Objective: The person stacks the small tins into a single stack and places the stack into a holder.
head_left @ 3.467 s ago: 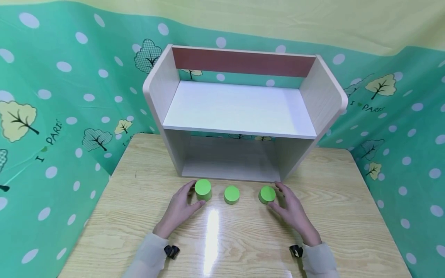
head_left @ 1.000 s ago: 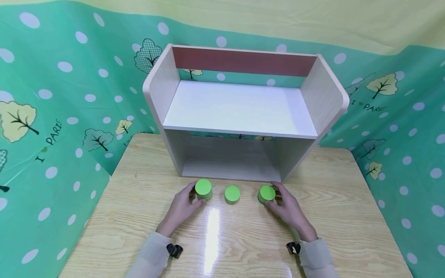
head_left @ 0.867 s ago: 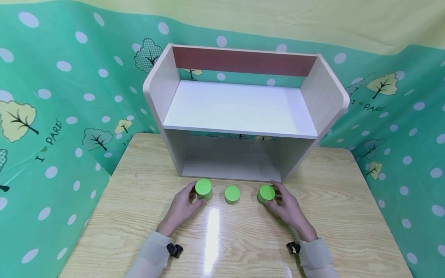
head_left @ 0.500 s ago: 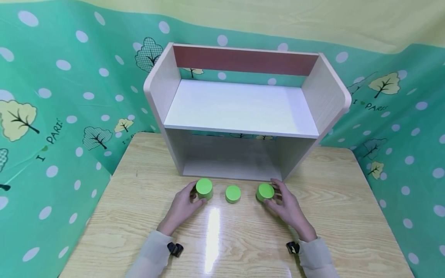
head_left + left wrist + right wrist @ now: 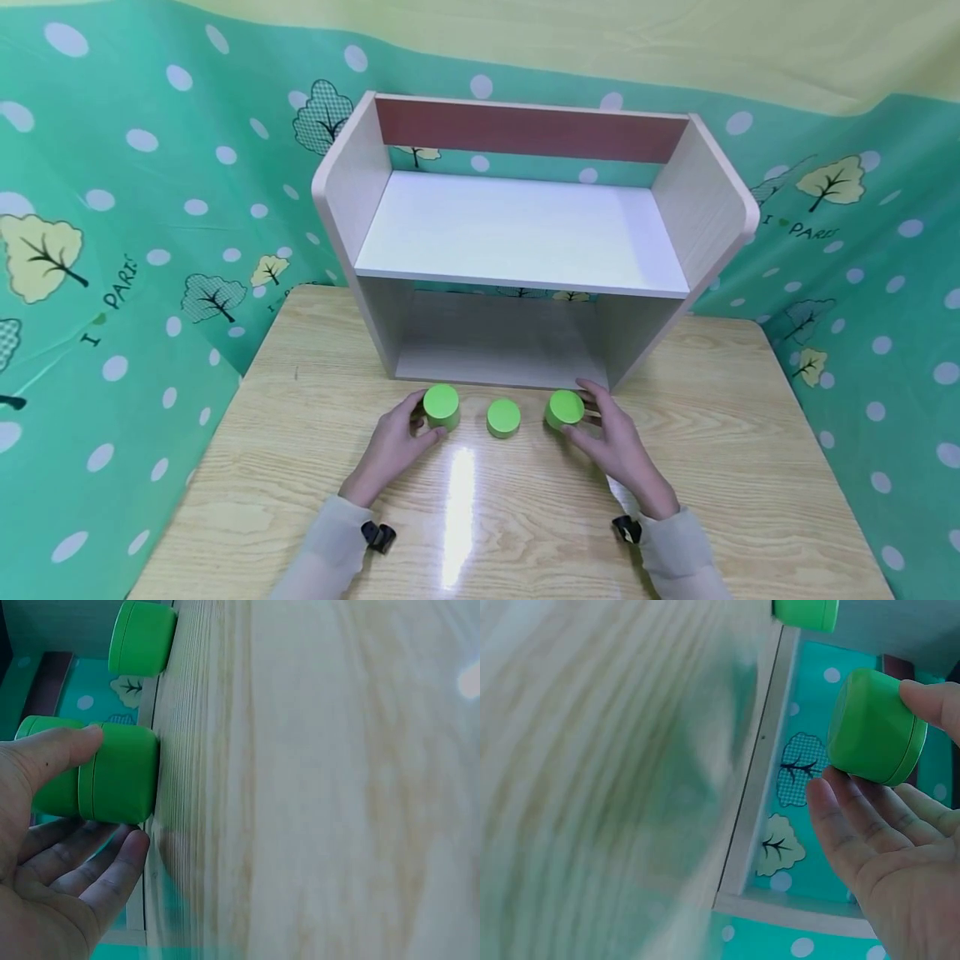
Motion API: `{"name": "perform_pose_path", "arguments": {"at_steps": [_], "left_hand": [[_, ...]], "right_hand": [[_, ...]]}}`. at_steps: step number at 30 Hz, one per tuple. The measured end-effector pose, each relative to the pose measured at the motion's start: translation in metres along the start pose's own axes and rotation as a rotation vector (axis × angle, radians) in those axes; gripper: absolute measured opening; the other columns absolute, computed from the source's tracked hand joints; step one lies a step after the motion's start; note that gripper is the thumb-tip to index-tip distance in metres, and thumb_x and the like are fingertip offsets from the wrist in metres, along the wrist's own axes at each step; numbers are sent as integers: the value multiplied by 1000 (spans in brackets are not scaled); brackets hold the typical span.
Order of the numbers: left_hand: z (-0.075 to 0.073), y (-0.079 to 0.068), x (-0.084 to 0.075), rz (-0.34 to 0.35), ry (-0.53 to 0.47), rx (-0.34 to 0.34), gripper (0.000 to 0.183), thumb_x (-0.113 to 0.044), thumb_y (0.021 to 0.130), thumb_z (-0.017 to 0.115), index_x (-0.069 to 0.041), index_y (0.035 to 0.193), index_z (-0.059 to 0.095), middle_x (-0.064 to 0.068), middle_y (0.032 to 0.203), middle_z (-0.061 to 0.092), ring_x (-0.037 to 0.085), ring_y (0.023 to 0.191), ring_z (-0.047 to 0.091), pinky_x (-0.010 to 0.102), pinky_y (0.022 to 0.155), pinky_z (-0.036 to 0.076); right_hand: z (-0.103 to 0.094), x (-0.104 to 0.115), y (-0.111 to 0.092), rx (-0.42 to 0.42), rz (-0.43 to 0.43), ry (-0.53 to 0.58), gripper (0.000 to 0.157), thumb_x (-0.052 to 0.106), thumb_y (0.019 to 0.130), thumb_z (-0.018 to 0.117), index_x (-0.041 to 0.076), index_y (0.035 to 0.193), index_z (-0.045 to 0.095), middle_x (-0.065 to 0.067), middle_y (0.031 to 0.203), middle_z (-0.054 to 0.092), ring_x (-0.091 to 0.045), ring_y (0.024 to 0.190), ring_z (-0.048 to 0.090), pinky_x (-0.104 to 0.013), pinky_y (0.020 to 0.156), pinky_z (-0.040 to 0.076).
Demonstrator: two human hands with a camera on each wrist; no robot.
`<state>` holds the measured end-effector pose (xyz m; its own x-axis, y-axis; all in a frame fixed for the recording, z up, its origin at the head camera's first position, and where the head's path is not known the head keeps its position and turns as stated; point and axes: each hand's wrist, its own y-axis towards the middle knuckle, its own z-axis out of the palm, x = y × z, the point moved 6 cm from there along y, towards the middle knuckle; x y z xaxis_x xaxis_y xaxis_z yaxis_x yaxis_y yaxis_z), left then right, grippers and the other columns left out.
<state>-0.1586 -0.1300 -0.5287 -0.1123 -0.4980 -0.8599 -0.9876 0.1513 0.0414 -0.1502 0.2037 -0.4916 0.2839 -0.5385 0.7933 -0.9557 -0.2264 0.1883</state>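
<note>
My left hand grips the side of a stack of two green round lidded containers. In the left wrist view the lower container stands on the table, with the upper container on top; the thumb lies at their join. My right hand holds another green round container between thumb and fingers. The right wrist view shows this container raised off the tabletop, slightly tilted. Between the hands, a single green container stands on the table, apart from both hands.
Behind the containers stands a two-level shelf unit with pale side panels and a reddish-brown back strip. Its lower front edge is close behind the containers. The wooden table is enclosed by a green patterned cloth.
The right hand has lifted its container off the table and moved it slightly left, toward the middle one. The left hand stays at its stack; the view shifts only slightly.
</note>
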Motion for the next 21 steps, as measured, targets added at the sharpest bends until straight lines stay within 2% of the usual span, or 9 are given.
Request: {"name": "perform_pose_path", "arguments": {"at_steps": [7,14,21], "left_hand": [[0,0,-1,-6,-9,-2,63,-13,82,84,-3,137,55,15,124,65,27,108,64,39,91,57],[0,0,-2,-16,-13,-3,63,-13,82,84,-3,137,55,15,124,65,26,109,64,39,92,57],[-1,-1,-3,-16,-16,0,65,-12,82,84,-4,138,54,13,126,64,26,111,63,38,93,57]], "right_hand": [[4,10,5,8,-31,21,76,4,84,80,2,147,39,-16,132,59,-31,118,58,-47,94,55],[8,15,9,20,-35,28,76,3,83,81,3,147,40,-17,133,58,-32,119,58,-42,93,56],[10,22,11,25,-63,35,77,2,82,81,1,147,39,-18,132,58,-34,118,58,-44,93,56]]}}
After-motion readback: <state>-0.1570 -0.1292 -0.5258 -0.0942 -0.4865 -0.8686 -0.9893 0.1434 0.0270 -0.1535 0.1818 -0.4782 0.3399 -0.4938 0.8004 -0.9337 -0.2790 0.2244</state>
